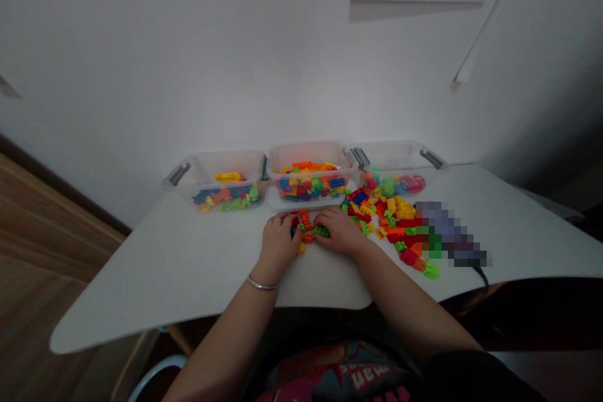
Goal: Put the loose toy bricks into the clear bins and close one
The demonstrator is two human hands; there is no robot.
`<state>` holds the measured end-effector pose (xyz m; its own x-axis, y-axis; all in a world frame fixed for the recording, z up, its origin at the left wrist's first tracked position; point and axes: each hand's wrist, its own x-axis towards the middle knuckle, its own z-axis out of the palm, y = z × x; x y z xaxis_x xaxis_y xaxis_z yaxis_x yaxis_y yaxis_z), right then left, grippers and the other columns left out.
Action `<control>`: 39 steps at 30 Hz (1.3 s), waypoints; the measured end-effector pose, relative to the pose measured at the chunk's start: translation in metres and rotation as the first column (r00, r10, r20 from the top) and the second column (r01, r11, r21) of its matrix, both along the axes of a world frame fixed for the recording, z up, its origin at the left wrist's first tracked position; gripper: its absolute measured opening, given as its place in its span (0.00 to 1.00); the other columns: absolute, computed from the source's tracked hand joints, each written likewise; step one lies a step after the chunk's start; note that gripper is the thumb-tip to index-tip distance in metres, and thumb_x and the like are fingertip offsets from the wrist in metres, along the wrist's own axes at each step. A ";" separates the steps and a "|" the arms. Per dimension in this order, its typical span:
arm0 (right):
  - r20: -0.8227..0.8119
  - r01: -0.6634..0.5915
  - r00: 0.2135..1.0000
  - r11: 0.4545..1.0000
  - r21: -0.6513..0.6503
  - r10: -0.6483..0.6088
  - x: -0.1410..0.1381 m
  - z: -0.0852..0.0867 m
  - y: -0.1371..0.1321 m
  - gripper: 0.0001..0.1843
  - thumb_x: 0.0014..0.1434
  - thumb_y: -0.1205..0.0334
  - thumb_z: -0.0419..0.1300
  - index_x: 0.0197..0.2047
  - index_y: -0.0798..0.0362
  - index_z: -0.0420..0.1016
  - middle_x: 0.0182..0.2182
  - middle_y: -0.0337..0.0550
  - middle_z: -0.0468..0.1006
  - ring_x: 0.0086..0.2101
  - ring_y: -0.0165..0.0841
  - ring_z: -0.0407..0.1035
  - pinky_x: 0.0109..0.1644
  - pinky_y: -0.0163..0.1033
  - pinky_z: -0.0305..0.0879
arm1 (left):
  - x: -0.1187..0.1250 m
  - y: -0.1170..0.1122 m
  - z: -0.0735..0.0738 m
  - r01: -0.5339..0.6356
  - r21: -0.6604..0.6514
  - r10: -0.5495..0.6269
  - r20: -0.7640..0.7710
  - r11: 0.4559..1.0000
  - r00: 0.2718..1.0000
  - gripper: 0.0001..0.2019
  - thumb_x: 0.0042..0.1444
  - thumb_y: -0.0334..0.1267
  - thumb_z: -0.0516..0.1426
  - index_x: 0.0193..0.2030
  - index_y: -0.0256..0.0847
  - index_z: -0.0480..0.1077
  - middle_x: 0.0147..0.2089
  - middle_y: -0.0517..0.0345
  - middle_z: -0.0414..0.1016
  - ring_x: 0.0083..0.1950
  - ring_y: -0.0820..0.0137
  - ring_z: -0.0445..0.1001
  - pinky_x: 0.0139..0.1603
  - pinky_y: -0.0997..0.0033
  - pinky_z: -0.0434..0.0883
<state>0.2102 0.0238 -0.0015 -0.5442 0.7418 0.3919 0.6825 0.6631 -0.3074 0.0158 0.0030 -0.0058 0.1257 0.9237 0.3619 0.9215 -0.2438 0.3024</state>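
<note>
As my left hand point(280, 242) and right hand point(336, 230) curved over plastic bricks point(306, 225) in front of the middle clear bin point(308, 154), I could not tell either grip, though the bricks looked light and stiff, best pinched at the edges.

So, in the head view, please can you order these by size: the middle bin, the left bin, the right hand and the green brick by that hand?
1. middle bin and left bin: they look alike, so I do not rank them
2. right hand
3. green brick
</note>
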 end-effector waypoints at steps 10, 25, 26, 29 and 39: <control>-0.655 0.090 0.737 0.985 -0.148 -0.166 0.003 0.022 0.008 0.13 0.58 0.54 0.58 0.44 0.50 0.74 0.32 0.42 0.75 0.31 0.33 0.69 0.36 0.39 0.68 | -0.003 0.002 0.000 0.062 -0.044 -0.061 0.027 0.997 0.998 0.19 0.59 0.38 0.53 0.56 0.39 0.70 0.55 0.49 0.74 0.57 0.59 0.68 0.62 0.57 0.63; -0.596 0.414 0.681 0.895 -0.166 -0.425 0.027 0.104 0.096 0.14 0.50 0.57 0.63 0.39 0.55 0.73 0.30 0.40 0.75 0.30 0.31 0.69 0.39 0.41 0.68 | -0.007 0.003 -0.003 0.082 -0.030 -0.079 0.080 0.996 0.994 0.21 0.58 0.36 0.54 0.58 0.35 0.66 0.53 0.44 0.74 0.55 0.58 0.70 0.60 0.55 0.65; -0.554 0.440 0.702 0.884 -0.158 -0.448 0.025 0.103 0.099 0.14 0.49 0.58 0.63 0.40 0.55 0.73 0.31 0.40 0.75 0.30 0.32 0.69 0.40 0.42 0.68 | -0.008 0.003 -0.003 0.084 -0.027 -0.082 0.080 0.996 0.993 0.20 0.58 0.36 0.54 0.58 0.35 0.66 0.53 0.45 0.75 0.55 0.58 0.70 0.60 0.55 0.65; -0.421 0.505 0.758 0.857 -0.105 -0.498 0.023 0.100 0.104 0.14 0.50 0.60 0.63 0.40 0.55 0.75 0.33 0.43 0.77 0.32 0.34 0.71 0.43 0.43 0.68 | -0.007 0.002 -0.002 0.078 -0.028 -0.076 0.070 0.997 0.995 0.19 0.58 0.36 0.54 0.57 0.36 0.68 0.52 0.45 0.75 0.54 0.58 0.71 0.60 0.55 0.65; -0.271 0.519 0.813 0.852 -0.067 -0.516 0.021 0.098 0.110 0.16 0.52 0.67 0.60 0.45 0.54 0.77 0.42 0.49 0.80 0.41 0.38 0.73 0.50 0.45 0.68 | -0.007 0.002 0.001 0.083 -0.069 -0.079 0.050 0.994 0.996 0.18 0.59 0.36 0.54 0.55 0.33 0.69 0.54 0.44 0.75 0.56 0.57 0.70 0.61 0.55 0.64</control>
<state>0.2308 0.1336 0.0969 0.0463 0.8795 0.4737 0.8170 0.2395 -0.5245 0.0085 0.0048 -0.0047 0.1854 0.9346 0.3035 0.8837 -0.2936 0.3645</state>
